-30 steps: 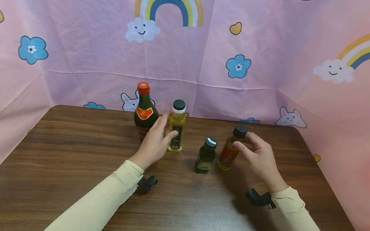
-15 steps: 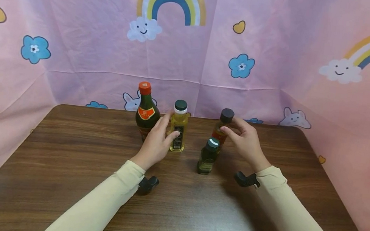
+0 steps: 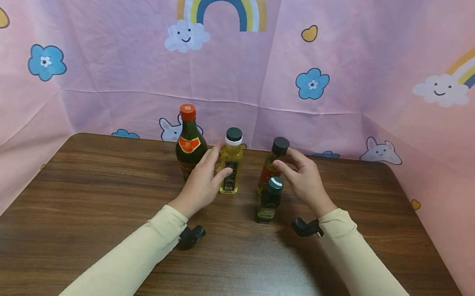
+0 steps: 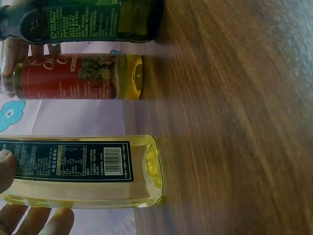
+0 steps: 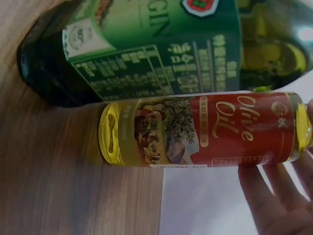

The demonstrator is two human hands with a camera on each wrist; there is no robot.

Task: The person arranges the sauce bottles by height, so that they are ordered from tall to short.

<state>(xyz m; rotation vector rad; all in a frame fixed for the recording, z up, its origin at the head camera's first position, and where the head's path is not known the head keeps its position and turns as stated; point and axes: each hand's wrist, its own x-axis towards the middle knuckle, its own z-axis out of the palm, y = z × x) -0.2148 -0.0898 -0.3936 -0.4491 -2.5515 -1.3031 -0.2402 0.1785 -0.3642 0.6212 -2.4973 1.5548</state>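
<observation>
My left hand [image 3: 201,183] holds a clear bottle of yellow oil [image 3: 232,158] with a green cap, thumb on the front and fingers behind. Its dark label with a barcode shows in the left wrist view. With the fingertips of my right hand [image 3: 304,181] I grip a slim olive oil bottle [image 5: 195,132] near its black-capped top; its red label reads "Olive Oil". Partly in front of it stands a small dark green bottle [image 3: 268,206] with a green label, large in the right wrist view. All these bottles are upright.
A taller dark bottle with a red cap [image 3: 189,145] stands just left of my left hand, its lower part hidden by that hand. The brown wooden table [image 3: 102,211] ends at the back against a patterned pink cloth [image 3: 120,56]. Black wrist mounts [image 3: 306,227] hang below my wrists.
My right hand has carried the olive oil bottle left and back, from the right of the small green bottle to behind it. My left hand has stayed on the yellow oil bottle.
</observation>
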